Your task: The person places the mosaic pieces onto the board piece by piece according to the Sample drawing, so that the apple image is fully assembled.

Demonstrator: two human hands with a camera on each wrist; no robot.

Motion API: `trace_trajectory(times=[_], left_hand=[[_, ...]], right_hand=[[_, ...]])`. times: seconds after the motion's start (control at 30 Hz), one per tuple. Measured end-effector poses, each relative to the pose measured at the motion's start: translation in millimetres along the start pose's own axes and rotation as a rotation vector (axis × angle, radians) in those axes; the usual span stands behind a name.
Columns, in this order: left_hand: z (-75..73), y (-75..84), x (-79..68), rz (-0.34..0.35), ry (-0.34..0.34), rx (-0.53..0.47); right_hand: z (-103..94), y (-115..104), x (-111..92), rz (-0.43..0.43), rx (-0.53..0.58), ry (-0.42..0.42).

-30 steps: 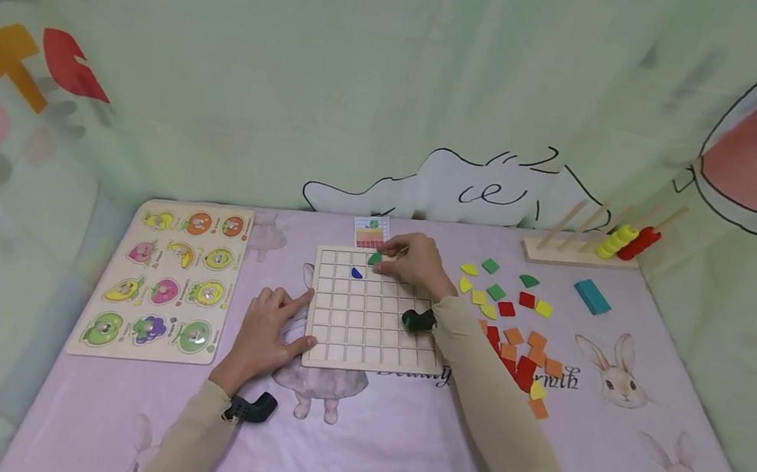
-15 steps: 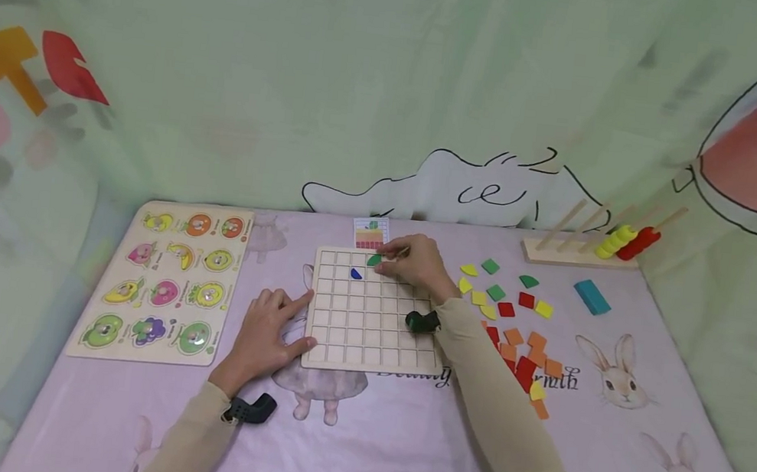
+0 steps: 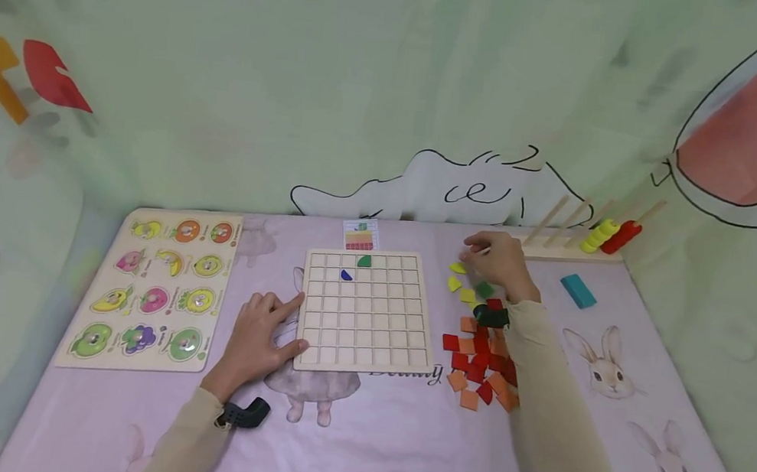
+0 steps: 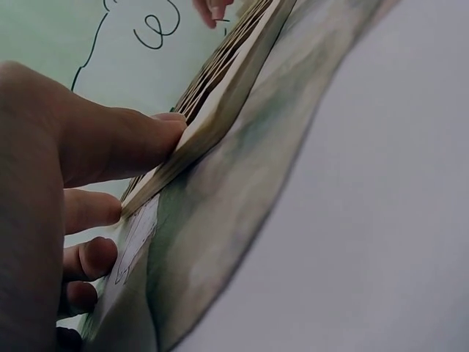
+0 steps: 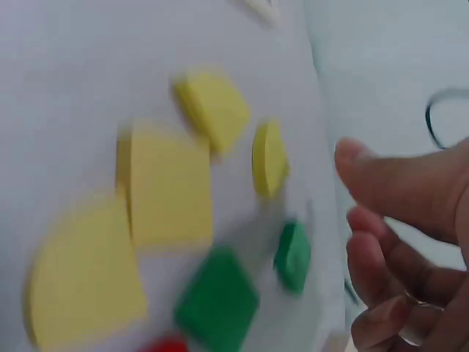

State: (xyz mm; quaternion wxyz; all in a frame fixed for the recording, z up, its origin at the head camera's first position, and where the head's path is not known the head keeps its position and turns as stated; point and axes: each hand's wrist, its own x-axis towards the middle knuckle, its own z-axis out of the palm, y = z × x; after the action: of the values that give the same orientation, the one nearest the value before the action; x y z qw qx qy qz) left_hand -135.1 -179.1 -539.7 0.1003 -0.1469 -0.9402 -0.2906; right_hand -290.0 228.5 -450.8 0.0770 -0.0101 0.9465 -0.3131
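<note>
A wooden grid board (image 3: 383, 321) lies mid-table, with a green quarter-round piece (image 3: 365, 261) in its top row and a small blue piece (image 3: 347, 275) below and left of it. My left hand (image 3: 253, 342) rests its thumb and index finger against the board's left edge; in the left wrist view the thumb (image 4: 124, 143) presses the wooden rim. To the board's right, my right hand (image 3: 500, 264) hovers over loose yellow and green pieces. In the right wrist view its thumb and bent fingers stand apart with nothing between them, beside a green piece (image 5: 293, 257) and a yellow piece (image 5: 271, 158).
Red and orange tiles (image 3: 477, 362) are scattered right of the board, partly under the right forearm. A pattern card (image 3: 361, 235) lies behind the board. A fruit puzzle (image 3: 159, 282) is at left. A pegged bead stand (image 3: 567, 253) and a teal block (image 3: 578, 291) sit at right.
My right hand has let go of the green piece, now on the board, and moved right over the loose pieces. The left hand stays at the board's edge. The head view has shifted slightly.
</note>
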Motion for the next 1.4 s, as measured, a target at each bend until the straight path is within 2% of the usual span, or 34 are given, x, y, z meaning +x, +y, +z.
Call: trace_trajectory(times=[0.13,0.27,0.5,0.57,0.67,0.83,0.97,1.07,1.27,1.4], left_hand=[[0.1,-0.5,-0.3,-0.002,0.003,0.002],[-0.4,0.2,-0.7,0.000,0.008,0.002],[-1.7,1.0,0.2,0.001,0.009,0.000],[-1.4,0.4,0.0,0.000,0.010,0.004],[-1.3,-0.2,-0.2,0.000,0.013,-0.001],[-0.6,-0.8,-0.3,0.000,0.010,-0.006],[-0.1,-1.0,0.1,0.004,0.011,-0.011],[0.6,-1.5,-0.1,0.007,0.012,-0.009],[1.7,-1.6,-0.5,-0.001,0.009,-0.010],[0.7,-1.3,-0.3,-0.002,0.009,-0.011]], right_hand=[[-4.6,16,-4,0.089,-0.024,0.008],[-0.4,30,-1,0.129,-0.043,-0.001],[3.3,35,5,0.101,-0.053,-0.030],[5.4,35,7,0.078,-0.019,-0.029],[11.1,32,9,0.046,0.092,0.004],[25.4,19,12,0.004,0.318,0.068],[40.4,1,13,-0.029,0.408,0.047],[54.2,-15,15,-0.095,0.394,0.027],[80.1,-45,17,-0.255,0.256,-0.021],[91.8,-55,18,-0.290,0.213,-0.047]])
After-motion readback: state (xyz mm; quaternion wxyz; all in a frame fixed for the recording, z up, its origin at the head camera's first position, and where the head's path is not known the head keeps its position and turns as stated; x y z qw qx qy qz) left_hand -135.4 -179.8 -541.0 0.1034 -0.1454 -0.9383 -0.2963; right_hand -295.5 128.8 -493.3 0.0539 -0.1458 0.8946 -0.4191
